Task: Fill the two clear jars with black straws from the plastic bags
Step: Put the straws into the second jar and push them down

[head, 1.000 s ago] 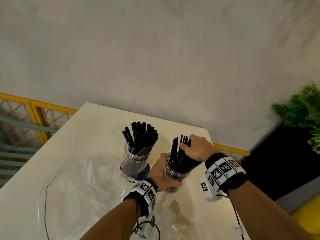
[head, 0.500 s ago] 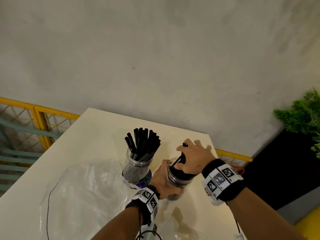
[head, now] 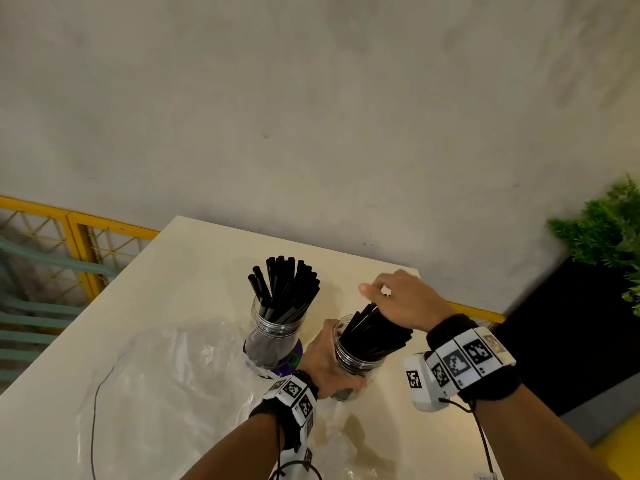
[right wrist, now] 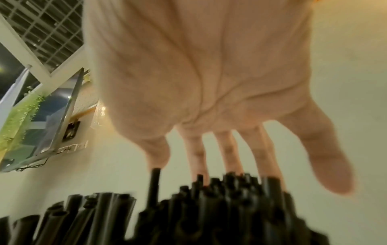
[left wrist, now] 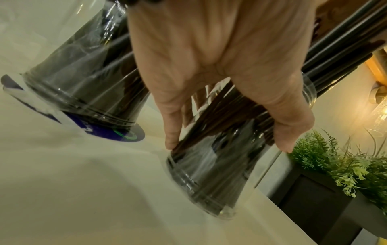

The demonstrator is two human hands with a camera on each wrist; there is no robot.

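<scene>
Two clear jars stand on a cream table (head: 194, 265). The left jar (head: 273, 341) is upright and packed with black straws (head: 287, 289). My left hand (head: 332, 368) grips the right jar (head: 360, 362), which tilts, its straws (head: 377, 330) leaning to the right. In the left wrist view thumb and fingers of that hand (left wrist: 228, 145) wrap round the jar (left wrist: 209, 182). My right hand (head: 384, 296) hovers over the straw tops. The right wrist view shows this hand (right wrist: 240, 165) with fingers straight and spread, fingertips at the straw ends (right wrist: 209, 207).
Crumpled clear plastic bags (head: 156, 393) cover the table's left and front. The left jar stands on a purple disc (left wrist: 130, 134). The table's right edge (head: 460, 403) is close to the held jar. A green plant (head: 606, 244) is on the right and a yellow railing (head: 79, 237) on the left.
My right hand, which was closed over the straw tops, has lifted and spread its fingers. The straws in the held jar now lean right. My left hand keeps its grip.
</scene>
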